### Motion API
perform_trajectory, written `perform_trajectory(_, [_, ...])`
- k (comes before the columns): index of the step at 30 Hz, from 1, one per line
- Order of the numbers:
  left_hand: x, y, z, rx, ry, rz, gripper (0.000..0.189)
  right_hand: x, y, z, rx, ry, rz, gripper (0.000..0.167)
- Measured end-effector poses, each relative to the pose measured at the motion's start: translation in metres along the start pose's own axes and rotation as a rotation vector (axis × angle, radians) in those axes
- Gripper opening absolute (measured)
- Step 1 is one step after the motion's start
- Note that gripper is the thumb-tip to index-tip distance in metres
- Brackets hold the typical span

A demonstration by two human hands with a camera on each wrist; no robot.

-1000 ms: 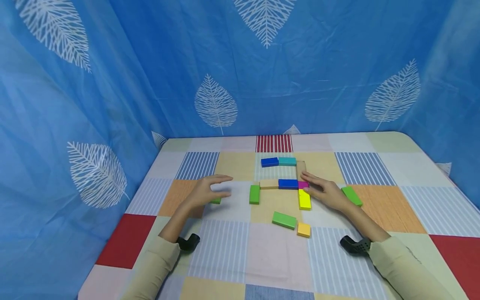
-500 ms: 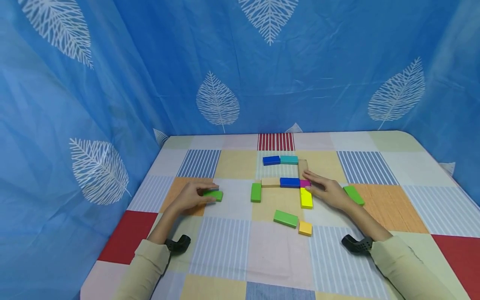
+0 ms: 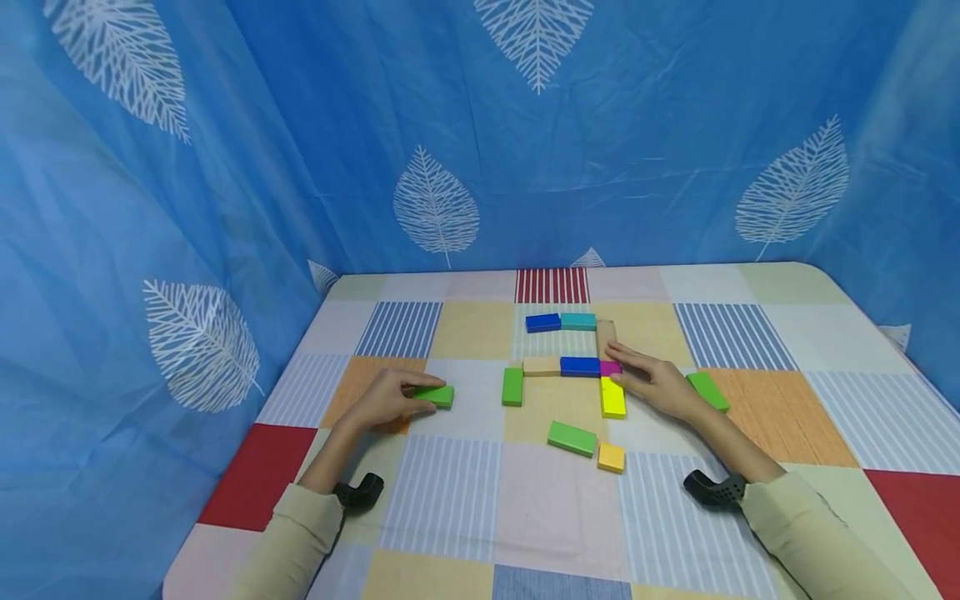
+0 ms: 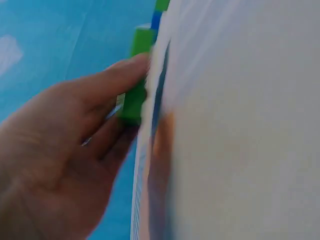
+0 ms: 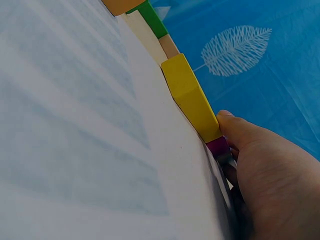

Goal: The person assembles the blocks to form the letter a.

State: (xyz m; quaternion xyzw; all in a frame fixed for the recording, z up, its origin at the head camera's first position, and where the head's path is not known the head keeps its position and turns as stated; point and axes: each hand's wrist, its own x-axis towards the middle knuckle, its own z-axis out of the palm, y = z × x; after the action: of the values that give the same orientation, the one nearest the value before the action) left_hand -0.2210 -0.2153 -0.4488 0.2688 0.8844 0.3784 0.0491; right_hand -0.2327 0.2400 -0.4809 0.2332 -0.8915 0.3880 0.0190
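My left hand (image 3: 388, 398) pinches a green block (image 3: 438, 396) between thumb and fingers at the tabletop, on the left side. In the left wrist view the thumb lies across that green block (image 4: 135, 102). On the right, my right hand (image 3: 656, 387) rests against a row of blocks with fairly straight fingers. Its fingertips touch the plain wooden block (image 3: 606, 335), and its thumb lies by the magenta block (image 3: 610, 367) and the yellow block (image 3: 612, 400). In the right wrist view the thumb meets the edge of the yellow block (image 5: 190, 95); the other fingers are mostly hidden.
A blue block (image 3: 542, 322) and a teal block (image 3: 578, 321) lie at the back. Another blue block (image 3: 580, 367), a beige block (image 3: 542, 367) and an upright green block (image 3: 512, 387) adjoin. Nearer lie a green block (image 3: 572, 438) and an orange block (image 3: 611, 457). A blue curtain (image 3: 637, 125) hangs behind.
My left hand has come down onto the green block on the left, taken hold of it and shifted it slightly right. The right hand has stayed in place.
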Motion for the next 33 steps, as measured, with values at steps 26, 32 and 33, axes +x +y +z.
perform_trajectory(26, [0.035,0.083,0.099,0.038,-0.131,0.249,0.037,0.002,0.003,0.0,-0.01,0.005,-0.012,0.051])
perform_trajectory(32, [0.037,0.087,0.106,0.047,-0.128,0.259,0.036,0.001,0.003,0.0,0.001,0.005,-0.015,0.051])
perform_trajectory(33, [0.037,0.088,0.107,0.048,-0.127,0.262,0.036,0.001,0.003,0.0,0.002,0.005,-0.017,0.051])
